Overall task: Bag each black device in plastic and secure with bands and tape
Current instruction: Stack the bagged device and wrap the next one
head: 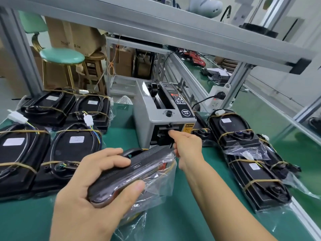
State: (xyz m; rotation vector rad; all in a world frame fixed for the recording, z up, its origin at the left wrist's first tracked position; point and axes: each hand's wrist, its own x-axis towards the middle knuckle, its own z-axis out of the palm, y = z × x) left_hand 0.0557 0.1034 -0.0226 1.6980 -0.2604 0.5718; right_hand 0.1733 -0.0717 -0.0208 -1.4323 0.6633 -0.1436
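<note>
Now | my left hand [97, 181] grips the black device [128, 173] in its plastic bag [156, 186], thumb under, fingers curled over, long axis running from my palm up-right toward the tape dispenser [161, 115] | my right hand [186, 145] pinches at its slot, forefinger extended | round label reads "BSMI"; other labels illegible.

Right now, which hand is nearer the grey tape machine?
Right. The right hand reaches to the tape machine outlet; the left hand holds the bagged device lower, nearer the person.

Glossy clear plastic bag [156, 185] — matt black device [132, 171].
</note>
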